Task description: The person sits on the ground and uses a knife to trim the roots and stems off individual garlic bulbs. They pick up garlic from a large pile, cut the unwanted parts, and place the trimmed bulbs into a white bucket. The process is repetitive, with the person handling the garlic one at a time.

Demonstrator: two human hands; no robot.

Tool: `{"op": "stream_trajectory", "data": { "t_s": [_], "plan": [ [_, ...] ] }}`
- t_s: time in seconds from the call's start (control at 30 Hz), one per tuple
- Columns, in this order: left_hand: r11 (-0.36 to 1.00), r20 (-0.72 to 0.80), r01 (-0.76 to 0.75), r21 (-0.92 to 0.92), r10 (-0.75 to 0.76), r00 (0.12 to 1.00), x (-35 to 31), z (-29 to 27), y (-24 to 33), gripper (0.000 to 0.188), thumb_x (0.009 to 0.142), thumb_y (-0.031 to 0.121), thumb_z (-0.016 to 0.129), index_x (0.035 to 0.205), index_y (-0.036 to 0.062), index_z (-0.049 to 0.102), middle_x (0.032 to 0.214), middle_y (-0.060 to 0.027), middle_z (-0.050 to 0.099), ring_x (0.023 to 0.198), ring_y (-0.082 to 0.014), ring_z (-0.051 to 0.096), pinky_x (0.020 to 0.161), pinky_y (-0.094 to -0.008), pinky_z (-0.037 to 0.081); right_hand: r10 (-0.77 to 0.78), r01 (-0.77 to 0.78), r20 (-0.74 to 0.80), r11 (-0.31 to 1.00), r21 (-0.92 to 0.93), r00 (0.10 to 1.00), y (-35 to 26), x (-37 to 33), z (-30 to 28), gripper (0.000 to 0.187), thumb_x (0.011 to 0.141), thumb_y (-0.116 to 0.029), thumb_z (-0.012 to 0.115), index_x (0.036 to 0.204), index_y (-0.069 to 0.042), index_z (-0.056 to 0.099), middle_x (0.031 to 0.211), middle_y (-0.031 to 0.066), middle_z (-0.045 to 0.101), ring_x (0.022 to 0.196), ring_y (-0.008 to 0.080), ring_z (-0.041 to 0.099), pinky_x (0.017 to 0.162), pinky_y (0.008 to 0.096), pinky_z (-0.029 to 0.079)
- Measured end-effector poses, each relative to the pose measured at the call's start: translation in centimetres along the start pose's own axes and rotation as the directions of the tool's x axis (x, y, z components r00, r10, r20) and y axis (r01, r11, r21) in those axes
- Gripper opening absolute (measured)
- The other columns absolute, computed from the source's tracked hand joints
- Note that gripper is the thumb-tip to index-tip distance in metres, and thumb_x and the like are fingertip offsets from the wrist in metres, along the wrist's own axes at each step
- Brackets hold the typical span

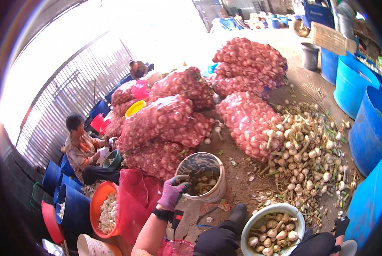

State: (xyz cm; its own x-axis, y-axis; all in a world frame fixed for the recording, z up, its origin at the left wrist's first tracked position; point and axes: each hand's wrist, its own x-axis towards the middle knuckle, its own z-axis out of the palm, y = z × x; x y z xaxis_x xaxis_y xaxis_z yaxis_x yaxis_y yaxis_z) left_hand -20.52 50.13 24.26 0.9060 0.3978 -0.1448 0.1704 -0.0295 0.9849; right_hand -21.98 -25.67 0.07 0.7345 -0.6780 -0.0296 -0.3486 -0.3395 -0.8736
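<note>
My left hand (173, 193), in a pink and grey glove, is at the near left rim of a whitish bucket (218, 194). Its fingers look apart, with nothing visible between them. Dry brown scraps (204, 182) lie inside that bucket. At the far right rim of the head view is my right hand (341, 225) in a dark glove. It is small there, so its fingers and anything in them are unclear. Between my legs stands a pale basin (301, 222) of garlic bulbs (273, 235). A large heap of garlic with stems (304, 158) lies beyond it.
Red mesh sacks of garlic (165, 123) are piled ahead. A seated person (82, 149) works at the left, beside an orange tub (96, 209) of peeled cloves. Blue barrels (368, 128) line the right side. Red netting (135, 200) lies left of my arm.
</note>
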Motion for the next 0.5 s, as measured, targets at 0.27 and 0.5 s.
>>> {"op": "stream_trajectory", "data": {
  "t_s": [0.27,0.5],
  "plan": [
    [0.995,0.053,-0.071,-0.071,0.075,0.996,-8.0,-2.5,7.0,0.02,0.088,0.012,0.057,0.105,0.0027,0.063,0.073,-0.0003,0.062,0.059,-0.0063,0.053,0.052,-0.0205,0.043,-0.17,0.171,0.109,0.985,0.003,0.979,-10.5,-0.6,-1.8,0.033,0.059,-0.001,0.064,0.091,0.002,0.056,0.078,0.0067,0.055,0.062,0.0129,0.053,0.051,0.0293,0.044],
    [0.928,0.082,-0.362,0.084,0.356,0.931,-10.3,-1.0,11.2,0.032,0.088,0.027,0.054,0.095,-0.0025,0.064,0.057,0.0014,0.054,0.047,-0.0059,0.048,0.042,-0.0197,0.037,-0.573,0.579,0.121,0.815,-0.019,0.811,-27.9,-5.9,-2.6,0.02,0.062,-0.007,0.065,0.081,-0.002,0.061,0.06,0.0019,0.056,0.053,0.0125,0.052,0.046,0.0293,0.042]
  ]
}}
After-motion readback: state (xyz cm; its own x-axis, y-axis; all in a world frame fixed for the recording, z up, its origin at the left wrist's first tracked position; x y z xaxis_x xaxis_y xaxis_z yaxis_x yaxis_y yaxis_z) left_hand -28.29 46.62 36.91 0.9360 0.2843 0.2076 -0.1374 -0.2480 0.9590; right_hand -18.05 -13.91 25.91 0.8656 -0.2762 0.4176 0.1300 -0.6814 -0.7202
